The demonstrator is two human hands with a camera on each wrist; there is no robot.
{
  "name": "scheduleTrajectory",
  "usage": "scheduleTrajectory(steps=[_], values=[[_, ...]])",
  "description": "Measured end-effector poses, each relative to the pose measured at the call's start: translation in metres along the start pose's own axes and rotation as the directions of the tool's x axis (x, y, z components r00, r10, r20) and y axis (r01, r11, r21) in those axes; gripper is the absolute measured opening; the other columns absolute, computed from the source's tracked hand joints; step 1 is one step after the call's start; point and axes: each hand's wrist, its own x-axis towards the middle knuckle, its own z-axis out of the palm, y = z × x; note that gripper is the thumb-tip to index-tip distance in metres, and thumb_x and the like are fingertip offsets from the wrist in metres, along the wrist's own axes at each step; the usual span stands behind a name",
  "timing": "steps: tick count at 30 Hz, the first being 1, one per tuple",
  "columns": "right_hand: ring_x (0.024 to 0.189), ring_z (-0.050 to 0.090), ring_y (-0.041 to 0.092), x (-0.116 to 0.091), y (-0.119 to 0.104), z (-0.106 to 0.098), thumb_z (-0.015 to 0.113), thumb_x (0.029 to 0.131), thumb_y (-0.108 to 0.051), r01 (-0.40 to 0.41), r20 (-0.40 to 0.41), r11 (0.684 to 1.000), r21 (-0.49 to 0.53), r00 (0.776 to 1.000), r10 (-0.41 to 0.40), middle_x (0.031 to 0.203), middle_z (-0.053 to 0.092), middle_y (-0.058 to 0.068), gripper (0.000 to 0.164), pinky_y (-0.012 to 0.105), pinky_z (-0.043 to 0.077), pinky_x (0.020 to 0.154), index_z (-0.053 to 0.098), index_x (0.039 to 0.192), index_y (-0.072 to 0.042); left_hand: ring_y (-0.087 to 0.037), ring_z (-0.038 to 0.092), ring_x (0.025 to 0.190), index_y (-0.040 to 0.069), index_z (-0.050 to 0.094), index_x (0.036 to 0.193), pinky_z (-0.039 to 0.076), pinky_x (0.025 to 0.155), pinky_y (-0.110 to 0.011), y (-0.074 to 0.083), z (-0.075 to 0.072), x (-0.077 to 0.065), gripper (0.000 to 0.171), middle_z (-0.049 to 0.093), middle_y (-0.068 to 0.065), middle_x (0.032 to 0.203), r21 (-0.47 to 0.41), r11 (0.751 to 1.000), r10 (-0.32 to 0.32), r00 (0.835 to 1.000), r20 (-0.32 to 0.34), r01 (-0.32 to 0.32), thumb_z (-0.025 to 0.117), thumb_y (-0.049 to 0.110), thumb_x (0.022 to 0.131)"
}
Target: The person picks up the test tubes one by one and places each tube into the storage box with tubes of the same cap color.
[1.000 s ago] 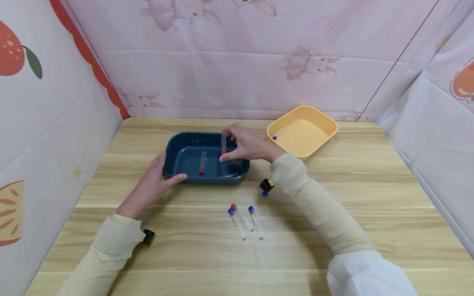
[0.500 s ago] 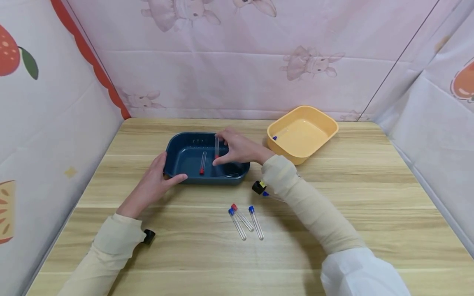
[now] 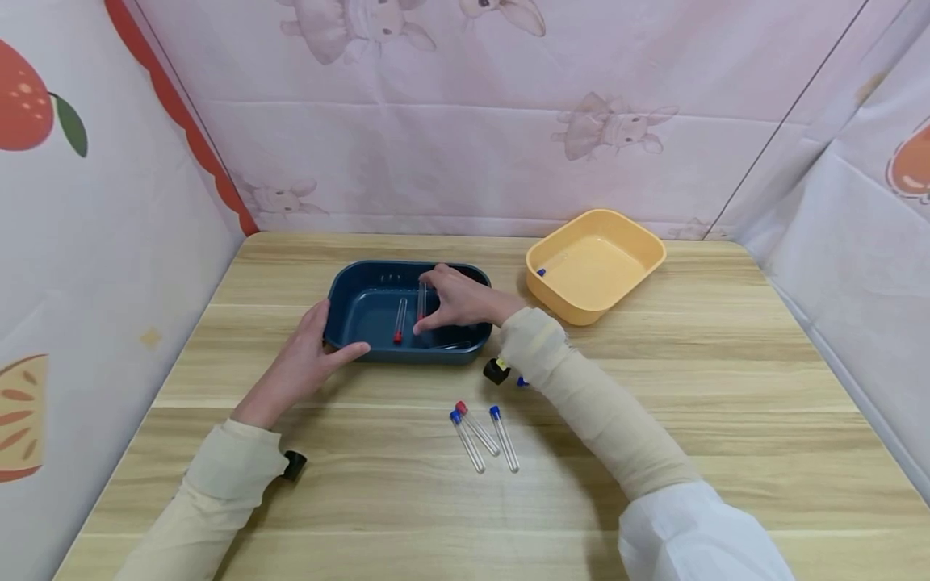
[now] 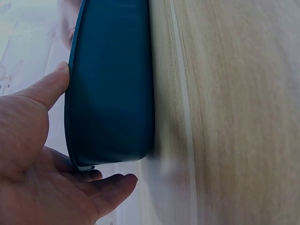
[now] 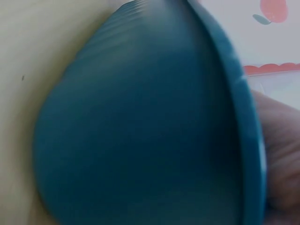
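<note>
A dark blue plastic bin [image 3: 407,355] stands on the table. My left hand [image 3: 296,367] rests against its left end, thumb at the rim [image 4: 67,98] and fingers nearly straight beside the corner. Inside the bin, my right hand [image 3: 465,300] pinches a clear test tube [image 3: 422,298], held upright with its red cap down. To its left, another red-capped test tube [image 3: 401,319] lies on the bin floor. The bin's wall [image 5: 140,122] fills most of the right wrist view and hides the held tube there.
Closer to me lie a blue-capped tube [image 3: 467,442], a red-capped tube [image 3: 481,432] and another blue-capped tube [image 3: 504,440]. A blue cap [image 3: 522,382] shows beside the right sleeve. Back right stands a yellow bin [image 3: 581,311] with a blue-capped tube [image 3: 541,273] inside.
My right hand has moved left and lower into the blue bin, carrying the red-capped test tube. The left hand has stayed at the bin's end.
</note>
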Motion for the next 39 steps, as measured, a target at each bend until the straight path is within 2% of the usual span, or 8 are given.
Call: scheduleTrajectory(steps=[9, 15, 27, 39], values=[[0.121, 0.052, 0.025, 0.014, -0.003, 0.012, 0.082, 0.087, -0.049, -0.02, 0.059, 1.0, -0.023, 0.998, 0.022, 0.14, 0.05, 0.017, 0.095, 0.037, 0.047, 0.104, 0.039, 0.155, 0.002, -0.051, 0.019, 0.15, 0.0, -0.004, 0.164, 0.024, 0.116, -0.068, 0.001, 0.0, -0.002, 0.111, 0.006, -0.028, 0.169, 0.006, 1.0, 0.009, 1.0, -0.003, -0.009, 0.067, 0.053, 0.098], [0.117, 0.051, 0.024, 0.018, -0.005, 0.017, 0.081, 0.085, -0.055, -0.062, 0.087, 0.991, -0.12, 0.994, 0.072, 0.138, 0.05, 0.015, 0.097, 0.036, 0.047, 0.102, 0.041, 0.156, -0.002, -0.051, 0.019, 0.15, -0.001, -0.004, 0.163, 0.024, 0.116, -0.069, 0.001, 0.0, -0.001, 0.111, 0.005, -0.028, 0.169, 0.008, 1.0, 0.007, 1.0, -0.003, -0.007, 0.068, 0.052, 0.098], [0.123, 0.048, 0.025, 0.018, -0.007, 0.018, 0.083, 0.082, -0.057, -0.099, 0.083, 0.98, -0.173, 0.99, 0.115, 0.142, 0.048, 0.016, 0.099, 0.035, 0.045, 0.107, 0.043, 0.155, -0.003, -0.051, 0.022, 0.149, 0.0, -0.004, 0.164, 0.027, 0.115, -0.068, 0.004, -0.003, -0.002, 0.11, 0.006, -0.028, 0.169, 0.005, 1.0, 0.011, 1.0, 0.0, -0.011, 0.067, 0.052, 0.098], [0.119, 0.048, 0.023, 0.018, -0.008, 0.019, 0.081, 0.082, -0.062, -0.117, 0.078, 0.975, -0.191, 0.988, 0.134, 0.141, 0.047, 0.014, 0.104, 0.035, 0.046, 0.105, 0.04, 0.157, -0.003, -0.051, 0.02, 0.15, -0.001, -0.003, 0.163, 0.025, 0.116, -0.068, 0.003, -0.003, -0.002, 0.109, 0.006, -0.028, 0.169, 0.008, 1.0, 0.018, 1.0, -0.004, -0.018, 0.067, 0.051, 0.098]])
